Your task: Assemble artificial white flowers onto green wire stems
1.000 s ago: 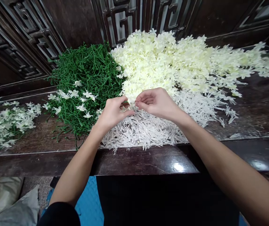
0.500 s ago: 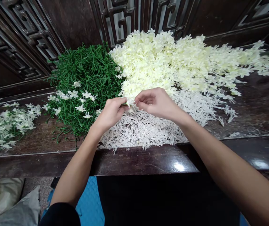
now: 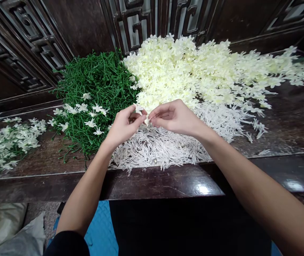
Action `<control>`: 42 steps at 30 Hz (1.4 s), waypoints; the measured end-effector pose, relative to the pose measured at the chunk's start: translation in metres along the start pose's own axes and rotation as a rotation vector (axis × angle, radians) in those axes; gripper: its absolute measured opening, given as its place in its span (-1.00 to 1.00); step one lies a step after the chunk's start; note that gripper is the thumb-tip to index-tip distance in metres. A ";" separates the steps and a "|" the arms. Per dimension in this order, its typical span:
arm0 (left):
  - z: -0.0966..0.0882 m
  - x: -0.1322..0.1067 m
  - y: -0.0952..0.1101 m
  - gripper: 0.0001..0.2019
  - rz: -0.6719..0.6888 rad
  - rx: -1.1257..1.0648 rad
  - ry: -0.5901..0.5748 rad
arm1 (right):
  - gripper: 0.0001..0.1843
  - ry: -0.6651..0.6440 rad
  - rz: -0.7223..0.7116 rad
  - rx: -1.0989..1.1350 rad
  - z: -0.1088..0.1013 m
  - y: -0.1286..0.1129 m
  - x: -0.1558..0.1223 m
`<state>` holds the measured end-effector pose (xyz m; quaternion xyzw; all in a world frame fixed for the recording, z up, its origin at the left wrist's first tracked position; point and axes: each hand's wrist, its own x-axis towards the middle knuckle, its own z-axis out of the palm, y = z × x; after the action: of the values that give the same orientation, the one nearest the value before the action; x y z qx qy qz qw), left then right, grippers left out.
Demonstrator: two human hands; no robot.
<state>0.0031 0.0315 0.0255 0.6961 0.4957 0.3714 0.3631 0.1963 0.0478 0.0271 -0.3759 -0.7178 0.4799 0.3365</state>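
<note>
My left hand (image 3: 123,125) is closed in a pinch on a small white artificial flower (image 3: 146,121), with another white petal piece (image 3: 138,108) at its index fingertip. Close beside it, my right hand (image 3: 172,116) has thumb and forefinger pressed together on a thin pale strand that reaches toward the flower; what exactly it is cannot be made out. Below both hands spreads a heap of white stamen pieces (image 3: 162,149). Behind them rises a big pile of cream-white blossoms (image 3: 173,71). Green plastic stems (image 3: 96,74) are heaped left of the blossoms, several flowered ones lying on top.
A bunch of assembled white flowers (image 3: 13,142) lies at the far left of the dark wooden bench (image 3: 287,131). A carved wooden backrest (image 3: 88,25) stands behind the piles. Sacks (image 3: 21,234) and a blue mat (image 3: 101,231) are on the floor below.
My left hand has turned and shifted slightly left, its fingers now showing a white petal piece at the index tip. The right hand stays nearly in place, a thin strand now visible at its fingertips.
</note>
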 end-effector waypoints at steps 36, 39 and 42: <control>0.005 0.002 -0.007 -0.90 -0.004 -0.212 0.134 | -0.84 0.172 -0.111 0.017 0.005 0.001 -0.003; 0.004 0.002 -0.006 -0.87 0.001 -0.227 0.177 | -0.46 0.066 -0.052 -0.024 -0.001 -0.001 -0.003; 0.004 0.002 -0.006 -0.88 0.012 -0.205 0.158 | -0.22 -0.029 -0.023 -0.054 -0.001 -0.002 -0.003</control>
<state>0.0046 0.0339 0.0188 0.6269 0.4778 0.4761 0.3901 0.1983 0.0456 0.0288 -0.3697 -0.7396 0.4616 0.3213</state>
